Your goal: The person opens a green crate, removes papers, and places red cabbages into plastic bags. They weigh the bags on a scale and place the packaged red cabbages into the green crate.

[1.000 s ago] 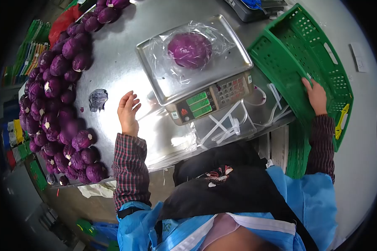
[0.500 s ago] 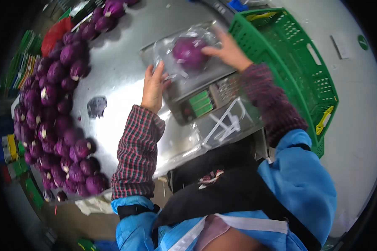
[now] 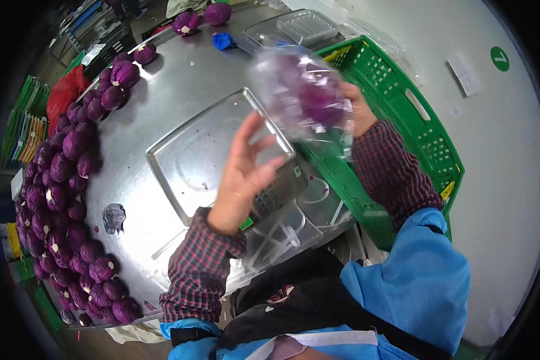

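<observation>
My right hand [image 3: 357, 110] grips a clear plastic bag [image 3: 276, 78] with a red cabbage [image 3: 321, 99] inside, lifted at the left edge of a green crate [image 3: 396, 198]. The bag is blurred by motion. My left hand [image 3: 243, 180] holds nothing; its fingers are spread over the near side of a weighing scale. The scale's metal tray [image 3: 189, 153] is in plain view, and my left hand and wrist partly cover its keypad and display.
Many loose red cabbages [image 3: 60, 168] line the table's left side. White plastic strips [image 3: 288, 237] lie near the front edge. A blue scrap [image 3: 223, 41] and a clear plastic tray [image 3: 306, 27] are farther back. A torn leaf [image 3: 114, 218] lies left of the scale.
The bagged cabbage has come off the scale tray and moved right, up to the crate, in my right hand. My left hand has let go of the bag. The view has shifted.
</observation>
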The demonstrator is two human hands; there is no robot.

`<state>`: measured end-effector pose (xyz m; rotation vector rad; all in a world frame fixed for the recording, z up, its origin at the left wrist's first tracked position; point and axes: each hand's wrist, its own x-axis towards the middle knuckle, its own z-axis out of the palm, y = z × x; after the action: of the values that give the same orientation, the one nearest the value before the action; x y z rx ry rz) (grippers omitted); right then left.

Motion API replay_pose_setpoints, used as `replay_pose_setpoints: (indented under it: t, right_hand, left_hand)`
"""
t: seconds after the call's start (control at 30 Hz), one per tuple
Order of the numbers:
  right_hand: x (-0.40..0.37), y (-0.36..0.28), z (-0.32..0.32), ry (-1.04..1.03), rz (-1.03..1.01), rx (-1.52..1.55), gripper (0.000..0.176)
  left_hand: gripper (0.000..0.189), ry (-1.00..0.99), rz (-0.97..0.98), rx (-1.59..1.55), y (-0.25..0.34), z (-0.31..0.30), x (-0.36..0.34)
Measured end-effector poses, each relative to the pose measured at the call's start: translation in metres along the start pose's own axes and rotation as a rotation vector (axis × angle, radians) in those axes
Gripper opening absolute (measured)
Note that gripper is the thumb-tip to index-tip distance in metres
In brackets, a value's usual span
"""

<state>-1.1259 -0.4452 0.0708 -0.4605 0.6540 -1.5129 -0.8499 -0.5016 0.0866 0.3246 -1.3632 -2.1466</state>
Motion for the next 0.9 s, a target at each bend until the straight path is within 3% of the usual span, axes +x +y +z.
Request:
replay_pose_setpoints:
  t: [0.03, 0.07, 0.13, 0.17, 0.2, 0.27, 0.37, 0.47, 0.5, 0.57, 0.6, 0.67, 0.73, 0.77, 0.83, 0.9]
  right_hand:
    - [-0.012, -0.010, -0.024, -0.053, -0.085, 0.001, 0.050]
    - [-0.020, -0.016, -0.088, 0.028, -0.171, -0.010, 0.051]
    - [-0.040, -0.019, -0.086, 0.226, -0.343, -0.094, 0.055]
    - [-0.042, -0.021, -0.117, 0.229, -0.302, 0.021, 0.057]
    - [-0.045, -0.022, -0.127, 0.308, -0.352, -0.026, 0.061]
    - [-0.049, -0.029, -0.154, 0.388, -0.421, -0.069, 0.066]
    - [-0.047, -0.041, -0.194, 0.441, -0.418, -0.288, 0.076]
    - [-0.042, -0.044, -0.230, 0.748, 0.074, -0.783, 0.083]
    - [-0.040, -0.045, -0.220, 0.777, -0.001, -0.698, 0.084]
    - [-0.030, -0.069, -0.219, 0.839, 0.219, -1.002, 0.073]
    - [-0.028, -0.084, -0.221, 0.847, 0.212, -0.991, 0.073]
    - [-0.028, -0.114, -0.226, 0.899, -0.183, -1.981, 0.059]
    - [-0.026, -0.155, -0.213, 1.078, -0.699, -2.193, 0.046]
    - [-0.025, -0.170, -0.217, 1.084, -0.689, -2.186, 0.046]
    - [-0.026, -0.193, -0.230, 1.130, -0.187, -2.123, 0.039]
    - [-0.018, -0.202, -0.234, 1.101, -0.143, -2.144, 0.037]
  left_hand:
    - [0.087, -0.002, 0.026, 0.046, -0.003, 0.008, -0.001]
    - [0.079, 0.046, 0.001, 0.157, -0.008, 0.009, -0.003]
    - [0.057, 0.154, -0.095, 0.243, -0.027, -0.006, -0.013]
    - [0.045, 0.214, -0.173, 0.219, -0.033, -0.016, -0.017]
    - [0.045, 0.202, -0.166, 0.230, -0.030, -0.018, -0.016]
    - [0.025, 0.240, 0.002, 0.643, -0.020, -0.015, -0.005]
    - [0.016, 0.110, 0.192, 0.925, -0.012, -0.008, 0.036]
    - [0.019, 0.003, 0.385, 1.138, -0.015, 0.002, 0.101]
    - [0.020, -0.043, 0.451, 1.187, -0.018, 0.006, 0.126]
    - [0.021, -0.109, 0.436, 1.290, -0.025, 0.017, 0.174]
    - [0.021, -0.124, 0.438, 1.293, -0.031, 0.020, 0.199]
    - [0.027, -0.207, 0.543, 1.412, -0.049, 0.026, 0.249]
    - [0.031, -0.206, 0.457, 1.491, -0.071, 0.033, 0.292]
    - [0.036, -0.195, 0.368, 1.561, -0.087, 0.037, 0.312]
    - [0.035, -0.161, 0.334, 1.518, -0.139, 0.038, 0.356]
    - [0.036, -0.109, 0.302, 1.475, -0.157, 0.060, 0.369]
